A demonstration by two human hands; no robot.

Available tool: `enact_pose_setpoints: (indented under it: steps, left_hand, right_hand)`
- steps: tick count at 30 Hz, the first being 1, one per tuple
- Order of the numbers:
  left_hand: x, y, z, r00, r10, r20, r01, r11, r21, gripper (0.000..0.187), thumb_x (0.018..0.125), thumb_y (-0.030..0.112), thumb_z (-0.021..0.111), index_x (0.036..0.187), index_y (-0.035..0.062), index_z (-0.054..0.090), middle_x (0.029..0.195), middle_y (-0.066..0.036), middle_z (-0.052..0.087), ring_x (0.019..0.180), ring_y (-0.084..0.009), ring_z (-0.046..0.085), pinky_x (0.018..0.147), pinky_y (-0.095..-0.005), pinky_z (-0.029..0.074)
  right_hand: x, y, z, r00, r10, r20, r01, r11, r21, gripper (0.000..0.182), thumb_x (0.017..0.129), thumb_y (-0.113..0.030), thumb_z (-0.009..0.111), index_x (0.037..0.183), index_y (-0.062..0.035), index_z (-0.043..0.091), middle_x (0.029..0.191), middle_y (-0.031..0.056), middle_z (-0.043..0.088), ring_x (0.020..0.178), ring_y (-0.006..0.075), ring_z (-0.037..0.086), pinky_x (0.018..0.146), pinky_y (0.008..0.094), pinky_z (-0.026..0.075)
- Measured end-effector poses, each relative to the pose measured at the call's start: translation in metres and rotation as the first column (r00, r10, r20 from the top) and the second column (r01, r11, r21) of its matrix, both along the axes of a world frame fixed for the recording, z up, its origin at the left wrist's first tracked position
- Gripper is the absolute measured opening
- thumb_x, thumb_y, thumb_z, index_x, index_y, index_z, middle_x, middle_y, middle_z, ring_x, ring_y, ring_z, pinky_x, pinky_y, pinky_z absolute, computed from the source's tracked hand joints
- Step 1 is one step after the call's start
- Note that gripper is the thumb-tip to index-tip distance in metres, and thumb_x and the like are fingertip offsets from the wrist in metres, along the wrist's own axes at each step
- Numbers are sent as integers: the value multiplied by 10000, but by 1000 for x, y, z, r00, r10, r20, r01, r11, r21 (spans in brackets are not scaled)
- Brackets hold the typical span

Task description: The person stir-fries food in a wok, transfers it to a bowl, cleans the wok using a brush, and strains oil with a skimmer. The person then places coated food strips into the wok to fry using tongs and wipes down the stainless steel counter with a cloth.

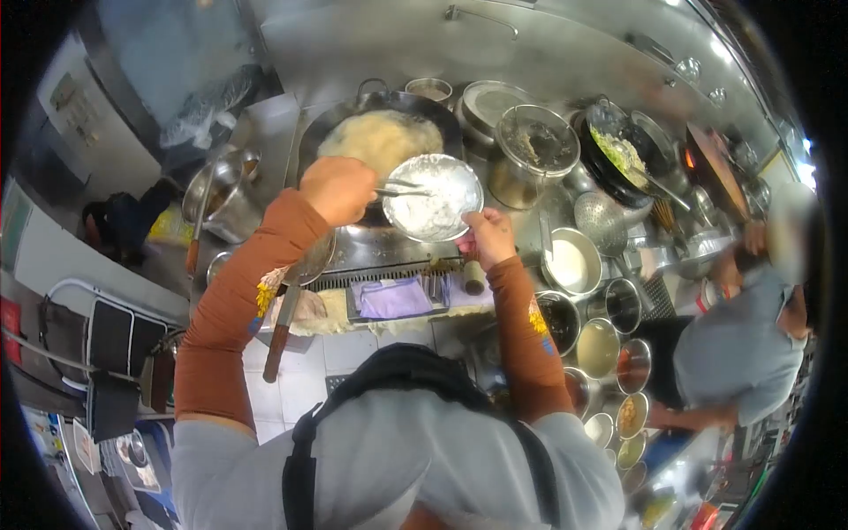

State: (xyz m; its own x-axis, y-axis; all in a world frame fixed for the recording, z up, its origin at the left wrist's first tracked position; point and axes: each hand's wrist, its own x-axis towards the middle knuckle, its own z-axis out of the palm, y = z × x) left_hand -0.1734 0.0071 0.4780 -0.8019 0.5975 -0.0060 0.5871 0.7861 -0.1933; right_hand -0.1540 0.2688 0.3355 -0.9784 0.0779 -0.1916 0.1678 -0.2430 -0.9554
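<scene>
The round silver metal bowl (479, 200) of white powder (424, 209) is raised at the near right side of the large dark wok (310, 148), overlapping its rim in the head view. A narrow strip separates the bowl from the tall steel pot (515, 184) to the wok's right. Nearer the body than the wok, the steel counter edge runs along a dark slotted grate, with a folded purple cloth (392, 299) beside it. A wooden-handled tool (278, 340) slants nearer the body than the wok, beside the left forearm.

The left hand (340, 190), in front of the wok, is curled into a fist around a thin dark utensil (402, 189), whose far part reaches over the powder. The right hand (488, 237) pinches the bowl's near right rim between thumb and fingers.

The utensil is possibly chopsticks or tongs; its tips are hard to make out against the powder. The bowl hides part of the wok's right side, and pale foam covers the middle of the wok. Far right of the wok, a co-worker in a grey shirt (733, 349) is partly blurred.
</scene>
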Motion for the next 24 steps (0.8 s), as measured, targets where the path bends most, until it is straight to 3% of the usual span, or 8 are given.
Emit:
enact_pose_setpoints:
  steps: [2, 5, 9, 16, 20, 23, 24]
  left_hand:
    - [-6, -6, 2, 1000, 14, 19, -14, 1000, 24, 245, 823, 282, 691, 877, 43, 684, 803, -138, 668, 818, -353, 657, 706, -455, 518]
    - [-23, -4, -33, 997, -70, 27, 70, 997, 31, 240, 837, 296, 672, 878, 60, 684, 788, -139, 664, 811, -360, 649, 695, -468, 513]
    - [-20, 3, -17, 1000, 4, 20, -4, 999, 33, 188, 844, 288, 644, 873, 107, 685, 805, -147, 652, 807, -373, 631, 683, -493, 497]
    - [-47, -17, 28, 966, -6, -258, 82, 955, 285, 204, 863, 266, 608, 904, 80, 681, 850, -168, 662, 824, -390, 626, 701, -495, 495]
    - [-92, -14, 32, 968, 133, -213, -69, 956, 285, 263, 845, 296, 636, 893, 44, 692, 883, -213, 664, 848, -408, 630, 738, -495, 501]
    - [-138, -8, 6, 966, 144, -214, -112, 982, 152, 284, 829, 314, 666, 865, 33, 695, 863, -201, 678, 832, -396, 650, 740, -486, 516]
    - [-139, -6, 9, 964, 166, -207, -129, 975, 181, 299, 826, 322, 667, 871, 28, 692, 851, -208, 671, 835, -401, 646, 743, -496, 509]
  right_hand:
    - [0, -1, -3, 1000, -19, -14, 19, 1000, -2, 141, 845, -123, 615, 848, 18, 604, 700, 89, 617, 506, 175, 618, 414, 256, 480]
    - [-2, -7, -3, 1000, -18, -21, 18, 1000, 11, 137, 841, -123, 618, 840, 13, 604, 695, 95, 622, 504, 178, 620, 413, 262, 482]
    - [-5, -4, -6, 1000, -29, -6, 29, 1000, 7, 135, 839, -123, 621, 839, 11, 603, 672, 97, 620, 500, 181, 622, 416, 267, 487]
    - [1, 15, -7, 995, -72, 65, 72, 997, 2, 127, 852, -129, 593, 882, -6, 575, 665, 97, 627, 460, 151, 586, 405, 249, 471]
    - [3, 25, -18, 993, -100, 62, 101, 995, -22, 139, 849, -136, 599, 881, -1, 586, 668, 101, 626, 474, 164, 598, 412, 258, 484]
    - [1, 28, -28, 992, -120, 41, 122, 991, -62, 146, 841, -151, 620, 865, -10, 593, 661, 89, 613, 499, 183, 618, 420, 267, 498]
    - [1, 29, -28, 992, -121, 39, 123, 990, -70, 144, 842, -148, 619, 871, -9, 595, 663, 87, 614, 501, 184, 619, 422, 266, 500]
